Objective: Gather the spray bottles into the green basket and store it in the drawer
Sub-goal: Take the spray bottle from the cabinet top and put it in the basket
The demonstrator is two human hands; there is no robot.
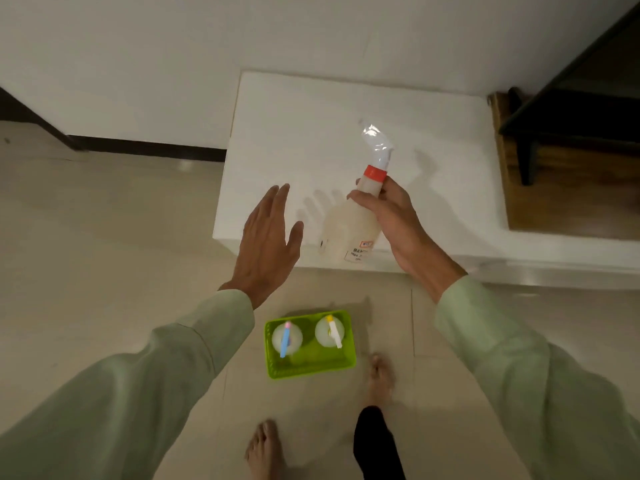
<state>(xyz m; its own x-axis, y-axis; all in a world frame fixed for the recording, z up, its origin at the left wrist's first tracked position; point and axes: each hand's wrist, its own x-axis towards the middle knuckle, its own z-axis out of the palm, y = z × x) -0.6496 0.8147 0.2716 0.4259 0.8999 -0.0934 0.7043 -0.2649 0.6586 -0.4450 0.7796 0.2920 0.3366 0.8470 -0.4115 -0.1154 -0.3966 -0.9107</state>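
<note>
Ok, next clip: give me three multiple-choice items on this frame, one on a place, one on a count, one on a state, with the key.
1. Where does the green basket sit?
A. on the white cabinet top
B. on the tiled floor near the person's feet
C. inside an open drawer

2. How many spray bottles stand in the basket?
A. none
B. two
C. four

3. What are the hands doing?
A. both are empty
B. both grip the basket
C. the right hand holds a bottle and the left hand is open

Answers:
1. B, the basket rests on floor tiles in front of the white cabinet.
2. B, a blue-trigger bottle and a yellow-trigger bottle are in it.
3. C, the right hand wraps the red-collared bottle while the left has spread fingers.
</note>
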